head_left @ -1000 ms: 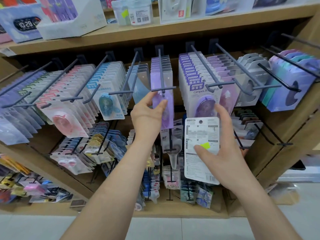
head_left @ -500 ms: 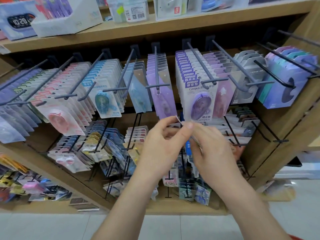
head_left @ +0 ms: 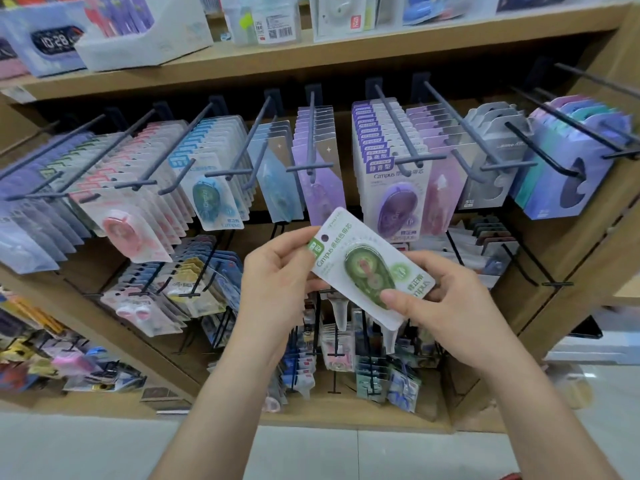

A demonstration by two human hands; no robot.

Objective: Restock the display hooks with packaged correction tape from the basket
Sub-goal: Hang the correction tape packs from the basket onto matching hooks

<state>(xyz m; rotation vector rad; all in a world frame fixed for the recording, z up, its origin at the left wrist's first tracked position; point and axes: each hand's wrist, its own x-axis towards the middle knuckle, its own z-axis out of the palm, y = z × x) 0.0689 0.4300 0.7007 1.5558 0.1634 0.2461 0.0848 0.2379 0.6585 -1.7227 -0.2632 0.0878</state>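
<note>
Since half a second ago we have turned the green correction tape pack [head_left: 372,268] from edge-on to face-on, so its printed front now looks up at us. We hold it in the air, low and near, in front of the middle of the display and just below the purple packs [head_left: 391,188], touching no hook.

Our left hand [head_left: 277,282] pinches the top corner beside the hang hole [head_left: 325,238], fingers curled round the card's edge. Our right hand [head_left: 453,313] grips the lower end, thumb pressed on the clear blister and fingers behind. We judge this two-handed hold lets us read the label and match the colour before picking among the hooks [head_left: 311,140], while leaving the hole free to thread.

It is a white card, tilted with its top to the far left, with green lettering, a green tab and a green oval dispenser under clear plastic. We cannot see the basket.
</note>
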